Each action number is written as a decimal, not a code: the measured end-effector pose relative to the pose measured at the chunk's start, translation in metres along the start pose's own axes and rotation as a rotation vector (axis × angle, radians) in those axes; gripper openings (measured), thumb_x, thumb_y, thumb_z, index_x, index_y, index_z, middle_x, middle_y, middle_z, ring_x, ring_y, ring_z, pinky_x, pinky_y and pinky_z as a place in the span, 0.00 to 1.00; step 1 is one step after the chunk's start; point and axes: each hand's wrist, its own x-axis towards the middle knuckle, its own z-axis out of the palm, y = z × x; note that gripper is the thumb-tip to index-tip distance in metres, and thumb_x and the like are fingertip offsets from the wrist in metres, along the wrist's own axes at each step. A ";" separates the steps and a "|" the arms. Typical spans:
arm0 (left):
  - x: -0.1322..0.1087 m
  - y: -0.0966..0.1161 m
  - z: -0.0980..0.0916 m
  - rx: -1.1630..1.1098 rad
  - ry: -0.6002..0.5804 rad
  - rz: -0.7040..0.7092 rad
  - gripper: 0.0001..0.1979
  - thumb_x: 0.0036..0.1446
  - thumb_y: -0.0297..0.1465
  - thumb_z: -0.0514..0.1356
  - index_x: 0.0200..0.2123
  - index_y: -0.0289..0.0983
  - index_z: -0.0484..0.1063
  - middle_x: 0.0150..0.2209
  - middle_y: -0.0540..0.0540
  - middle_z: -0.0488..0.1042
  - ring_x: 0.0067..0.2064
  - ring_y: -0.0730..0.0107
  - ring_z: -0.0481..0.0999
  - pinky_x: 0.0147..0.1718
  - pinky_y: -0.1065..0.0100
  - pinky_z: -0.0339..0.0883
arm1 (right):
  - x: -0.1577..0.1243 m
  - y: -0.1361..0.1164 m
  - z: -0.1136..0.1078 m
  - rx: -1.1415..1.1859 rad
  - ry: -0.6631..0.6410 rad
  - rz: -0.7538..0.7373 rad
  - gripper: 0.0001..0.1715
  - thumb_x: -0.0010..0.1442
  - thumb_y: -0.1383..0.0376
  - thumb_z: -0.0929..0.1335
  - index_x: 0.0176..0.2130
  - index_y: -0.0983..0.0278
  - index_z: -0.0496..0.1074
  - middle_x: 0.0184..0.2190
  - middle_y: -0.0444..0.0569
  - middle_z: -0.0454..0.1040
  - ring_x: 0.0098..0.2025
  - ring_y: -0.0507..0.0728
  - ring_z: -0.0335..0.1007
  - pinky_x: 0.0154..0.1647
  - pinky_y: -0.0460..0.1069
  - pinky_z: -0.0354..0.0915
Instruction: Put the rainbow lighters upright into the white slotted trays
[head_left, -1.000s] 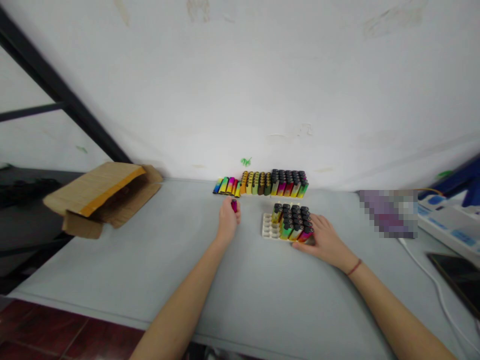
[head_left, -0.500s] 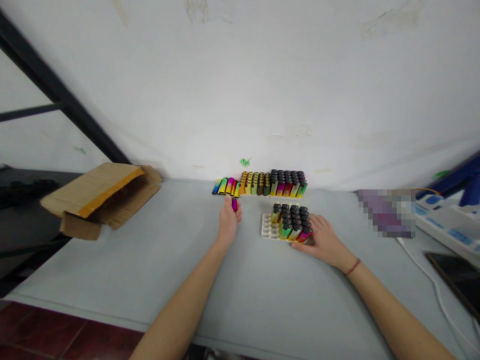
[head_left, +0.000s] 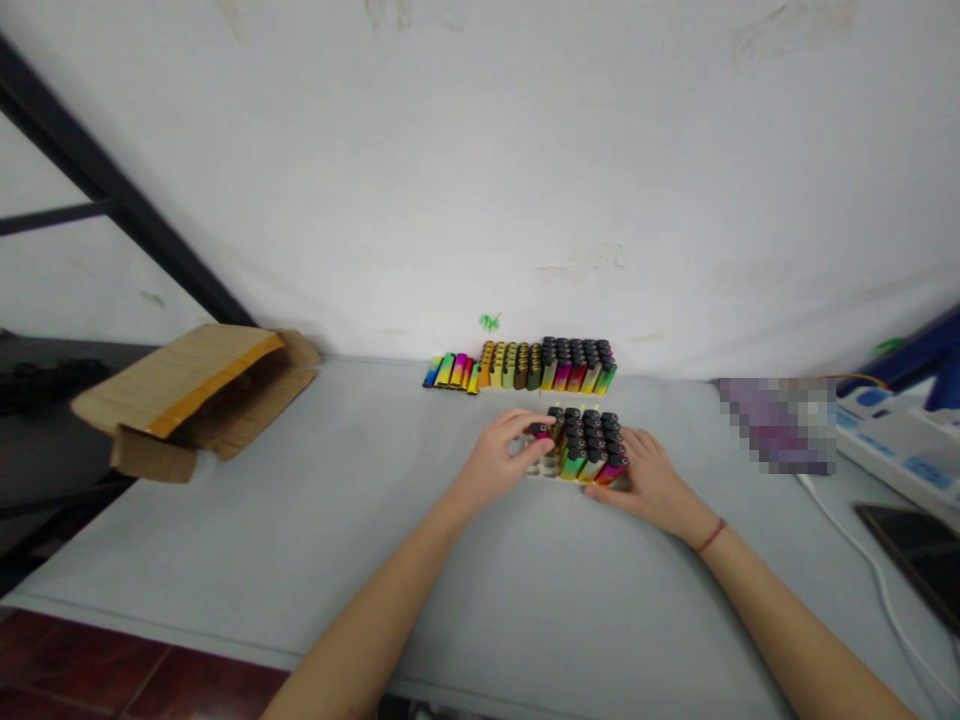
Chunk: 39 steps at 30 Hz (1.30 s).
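My left hand (head_left: 504, 455) pinches a magenta lighter (head_left: 540, 432) with a black top, held over the left side of the white tray (head_left: 546, 467). Several lighters (head_left: 585, 445) with black tops stand upright in rows in that tray's middle and right. Against the tray's right side rests my right hand (head_left: 649, 482), fingers behind and thumb in front, steadying it. Whether the magenta lighter's lower end touches a hole is hidden by my fingers.
Behind stand a block of black-topped lighters (head_left: 577, 367) and one of yellow-to-brown lighters (head_left: 510, 367). Loose colourful lighters (head_left: 450, 372) lie beside them. An open cardboard box (head_left: 202, 385) is at left; a power strip (head_left: 900, 440) and phone (head_left: 911, 560) are at right.
My left hand has moved right and toward me, from the loose lighters to the tray, carrying the magenta lighter. My right hand has stayed at the tray.
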 end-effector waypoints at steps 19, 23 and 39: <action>-0.006 -0.012 0.008 0.169 -0.007 0.082 0.09 0.61 0.35 0.61 0.43 0.39 0.73 0.42 0.45 0.77 0.44 0.66 0.77 0.49 0.63 0.71 | 0.001 -0.001 -0.001 -0.008 0.007 -0.006 0.45 0.58 0.38 0.66 0.60 0.67 0.63 0.57 0.64 0.69 0.58 0.71 0.64 0.60 0.65 0.58; -0.005 -0.007 0.004 0.276 -0.028 0.209 0.13 0.64 0.32 0.56 0.48 0.40 0.75 0.47 0.42 0.75 0.49 0.66 0.75 0.52 0.63 0.69 | 0.000 -0.001 -0.002 -0.014 0.009 -0.004 0.43 0.58 0.39 0.66 0.59 0.65 0.65 0.56 0.63 0.69 0.58 0.70 0.64 0.59 0.65 0.59; 0.005 -0.056 -0.030 0.879 0.049 -0.369 0.25 0.65 0.31 0.48 0.63 0.34 0.65 0.64 0.40 0.67 0.60 0.52 0.67 0.59 0.53 0.61 | 0.000 0.000 -0.001 -0.009 -0.011 0.010 0.46 0.58 0.39 0.65 0.61 0.67 0.63 0.57 0.64 0.69 0.58 0.71 0.63 0.60 0.66 0.58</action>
